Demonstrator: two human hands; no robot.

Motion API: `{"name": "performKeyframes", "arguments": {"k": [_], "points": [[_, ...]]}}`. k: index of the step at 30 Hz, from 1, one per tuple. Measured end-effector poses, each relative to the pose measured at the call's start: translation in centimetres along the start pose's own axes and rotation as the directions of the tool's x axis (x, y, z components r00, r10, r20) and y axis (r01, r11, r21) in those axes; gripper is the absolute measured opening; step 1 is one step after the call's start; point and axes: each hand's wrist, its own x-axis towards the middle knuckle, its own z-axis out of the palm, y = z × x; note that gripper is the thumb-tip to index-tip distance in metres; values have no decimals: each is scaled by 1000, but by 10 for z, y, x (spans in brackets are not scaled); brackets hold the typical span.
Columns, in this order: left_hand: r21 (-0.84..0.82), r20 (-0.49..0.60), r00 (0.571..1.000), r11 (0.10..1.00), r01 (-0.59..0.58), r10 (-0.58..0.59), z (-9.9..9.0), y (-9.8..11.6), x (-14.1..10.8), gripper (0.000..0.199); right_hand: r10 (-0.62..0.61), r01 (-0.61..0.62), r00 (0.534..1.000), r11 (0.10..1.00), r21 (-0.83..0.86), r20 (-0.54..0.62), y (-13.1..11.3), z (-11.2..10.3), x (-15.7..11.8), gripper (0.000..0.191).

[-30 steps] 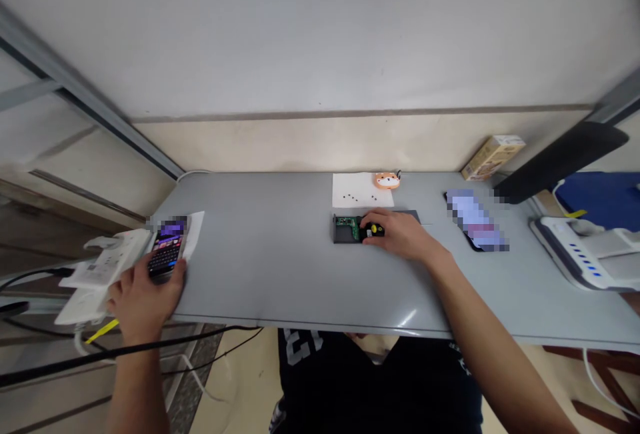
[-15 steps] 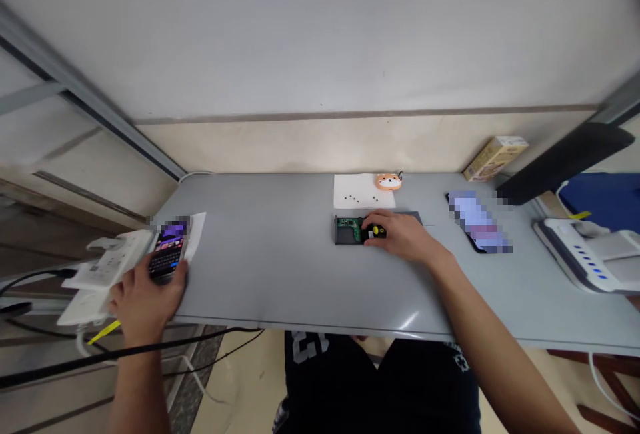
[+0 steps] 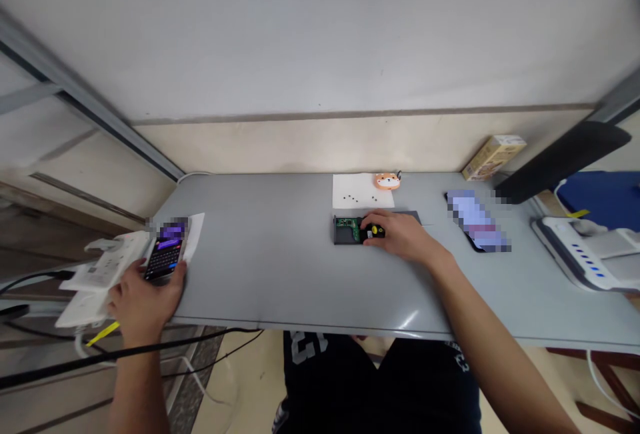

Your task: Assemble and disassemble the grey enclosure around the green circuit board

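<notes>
My left hand [image 3: 145,297] is closed around the lower end of a smartphone [image 3: 164,258] at the table's left edge, thumb on one side and fingers on the other. The phone's lit screen shows a keyboard and purple areas. At mid-table my right hand [image 3: 403,234] curls its fingers over a black part with a yellow spot [image 3: 375,231], whose kind I cannot make out. That part sits on an opened dark grey device casing [image 3: 345,235] with a green circuit board [image 3: 346,223] showing. The hand hides the casing's middle; its right end shows beyond.
Behind the casing, a white paper [image 3: 341,187] bears several tiny dark pieces, perhaps screws [image 3: 351,198], and an orange animal-faced case [image 3: 388,182]. Rightward lie a second phone [image 3: 475,221], a small carton [image 3: 493,157] and a white power strip [image 3: 575,254]. Another power strip [image 3: 107,267] is left.
The left phone's screen content has shifted slightly, and my left fingers sit a little lower on it. My right hand stays on the black part. The whole view has moved marginally.
</notes>
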Motion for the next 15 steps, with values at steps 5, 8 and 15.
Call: {"name": "performKeyframes", "arguments": {"k": [5, 8, 15], "points": [[11, -20, 1000, 1000, -22, 22, 0, -1, -2, 87, 12, -12, 1000, 1000, -7, 4, 0, 0, 0, 26], [20, -49, 996, 998, -67, 68, 3, -4, -3, 76, 9, -9, 1000, 1000, -2, 3, 0, 0, -1, 26], [-5, -112, 975, 981, -193, 192, 6, -11, -2, 62, 11, -11, 1000, 1000, -2, 8, -1, -1, 0, 26]]}}
